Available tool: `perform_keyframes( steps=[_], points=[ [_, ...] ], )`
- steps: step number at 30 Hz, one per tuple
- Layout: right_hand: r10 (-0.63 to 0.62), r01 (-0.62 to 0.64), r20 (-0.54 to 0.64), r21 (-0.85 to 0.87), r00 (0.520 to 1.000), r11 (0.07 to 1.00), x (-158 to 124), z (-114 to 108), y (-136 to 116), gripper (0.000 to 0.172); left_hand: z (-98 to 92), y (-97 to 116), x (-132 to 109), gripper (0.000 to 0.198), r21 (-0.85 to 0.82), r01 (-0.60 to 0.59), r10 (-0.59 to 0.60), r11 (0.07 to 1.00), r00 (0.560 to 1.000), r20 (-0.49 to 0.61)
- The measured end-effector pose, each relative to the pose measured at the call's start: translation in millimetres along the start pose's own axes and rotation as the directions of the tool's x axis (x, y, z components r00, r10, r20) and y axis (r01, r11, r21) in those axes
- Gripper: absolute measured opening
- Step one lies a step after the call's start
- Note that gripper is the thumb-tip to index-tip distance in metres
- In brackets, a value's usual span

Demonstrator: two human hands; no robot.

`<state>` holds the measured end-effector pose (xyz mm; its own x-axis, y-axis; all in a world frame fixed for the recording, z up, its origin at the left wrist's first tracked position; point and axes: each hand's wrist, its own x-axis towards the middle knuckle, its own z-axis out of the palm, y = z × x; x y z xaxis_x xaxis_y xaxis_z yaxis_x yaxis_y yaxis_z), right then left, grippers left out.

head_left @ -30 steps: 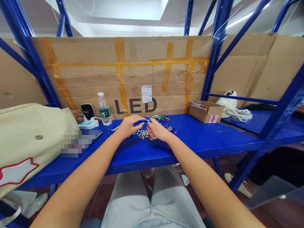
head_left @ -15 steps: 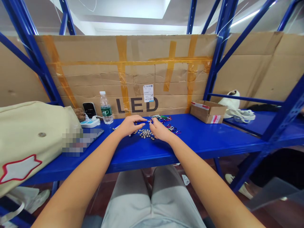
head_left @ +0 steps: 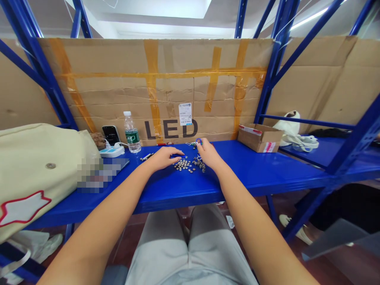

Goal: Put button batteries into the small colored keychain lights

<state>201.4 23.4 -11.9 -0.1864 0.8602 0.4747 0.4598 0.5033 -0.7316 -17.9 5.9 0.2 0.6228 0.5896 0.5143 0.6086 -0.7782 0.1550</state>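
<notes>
My left hand (head_left: 164, 156) rests palm down on the blue shelf (head_left: 255, 174), fingers curled over a small blue tube (head_left: 177, 156). Just to its right lies a heap of small round metal pieces (head_left: 183, 165). My right hand (head_left: 208, 153) reaches further back, fingers stretched over a pile of coloured key clips (head_left: 196, 141); most of the clips are hidden under it. A second small cluster of metal pieces (head_left: 200, 163) lies by my right wrist.
A water bottle (head_left: 131, 132), a phone on a white power strip (head_left: 112, 149) and a cream bag (head_left: 38, 166) stand at the left. An open cardboard box (head_left: 259, 137) sits at the right. Taped cardboard (head_left: 166, 91) walls the back. Blue rack posts flank the shelf.
My right hand has let go of the blue tube and moved back and right onto the key clips. My left hand has sunk onto the shelf with the tube.
</notes>
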Motion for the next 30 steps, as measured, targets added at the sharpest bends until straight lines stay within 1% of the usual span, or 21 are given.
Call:
perform_keyframes(
  steps=[1,2,3,4,5,7,9,11,13,14,16,18,19,21,22,24,26,27,30],
  points=[
    [0.019,-0.035,-0.094,-0.166,0.995,0.985,1.0,-5.9,2.1,0.018,-0.2,0.5,0.2,0.024,0.003,0.02,-0.019,1.0,0.999,-0.042],
    [0.062,-0.104,-0.15,-0.296,0.987,0.949,1.4,-11.4,4.4,0.02,-0.7,0.9,0.3,0.024,0.003,0.038,-0.038,0.999,0.996,-0.077],
    [0.107,-0.177,-0.191,-0.399,0.976,0.9,1.3,-16.2,6.8,0.023,-1.4,1.0,0.3,0.023,0.001,0.055,-0.055,0.998,0.993,-0.101],
    [0.164,-0.242,-0.201,-0.467,0.966,0.851,0.7,-20.1,9.3,0.025,-2.2,0.8,0.2,0.023,-0.002,0.07,-0.07,0.998,0.991,-0.115],
    [0.221,-0.292,-0.196,-0.513,0.955,0.807,0.0,-23.2,11.7,0.026,-2.8,0.5,-0.1,0.023,-0.005,0.082,-0.082,0.997,0.989,-0.122],
    [0.314,-0.356,-0.174,-0.565,0.933,0.745,-1.2,-27.0,15.9,0.027,-3.6,-0.5,-0.5,0.023,-0.01,0.095,-0.095,0.995,0.988,-0.122],
    [0.362,-0.392,-0.171,-0.576,0.916,0.717,-1.3,-28.4,18.3,0.028,-3.6,-1.3,-0.8,0.023,-0.015,0.09,-0.091,0.996,0.988,-0.121],
    [0.33,-0.382,-0.196,-0.552,0.923,0.741,-0.3,-27.6,18.1,0.029,-3.1,-1.2,-0.8,0.023,-0.017,0.075,-0.076,0.997,0.989,-0.126],
    [0.223,-0.289,-0.19,-0.482,0.956,0.827,1.1,-23.7,15.6,0.033,-2.2,0.2,-0.2,0.023,-0.01,0.051,-0.052,0.999,0.989,-0.139],
    [0.161,-0.217,-0.163,-0.426,0.973,0.879,1.8,-20.4,13.7,0.037,-1.6,1.4,0.4,0.024,-0.003,0.033,-0.033,0.999,0.988,-0.15],
    [0.062,-0.077,-0.064,-0.271,0.996,0.96,2.4,-11.2,9.0,0.048,0.5,4.4,2.1,0.025,0.018,-0.019,0.022,1.0,0.985,-0.173],
    [0.015,-0.009,0.051,-0.108,0.999,0.994,1.8,0.1,4.3,0.055,3.4,7.6,4.5,0.024,0.056,-0.089,0.099,0.994,0.977,-0.191],
    [0.013,-0.01,0.092,-0.042,0.996,0.999,1.2,5.7,2.2,0.055,5.2,8.9,5.7,0.023,0.083,-0.129,0.143,0.988,0.97,-0.196],
    [0.045,-0.054,0.15,0.054,0.988,0.997,-0.1,15.3,-1.1,0.051,8.7,10.1,7.8,0.022,0.144,-0.203,0.229,0.968,0.954,-0.192],
    [0.073,-0.09,0.174,0.095,0.982,0.991,-0.7,18.8,-2.1,0.048,10.3,10.1,8.6,0.022,0.175,-0.228,0.26,0.958,0.947,-0.189],
    [0.121,-0.16,0.216,0.173,0.969,0.972,-0.8,23.4,-2.8,0.045,12.9,8.9,9.4,0.022,0.224,-0.245,0.288,0.943,0.939,-0.187],
    [0.133,-0.187,0.233,0.229,0.963,0.955,0.6,25.5,-1.3,0.043,14.8,7.2,9.7,0.023,0.244,-0.224,0.274,0.944,0.942,-0.193],
    [0.127,-0.181,0.224,0.237,0.966,0.954,1.9,26.1,0.2,0.042,15.5,6.5,9.8,0.023,0.241,-0.206,0.256,0.948,0.946,-0.198],
    [0.087,-0.12,0.177,0.184,0.98,0.976,7.0,28.1,6.2,0.042,17.3,6.1,10.6,0.025,0.201,-0.136,0.175,0.97,0.966,-0.189]
  ],
)
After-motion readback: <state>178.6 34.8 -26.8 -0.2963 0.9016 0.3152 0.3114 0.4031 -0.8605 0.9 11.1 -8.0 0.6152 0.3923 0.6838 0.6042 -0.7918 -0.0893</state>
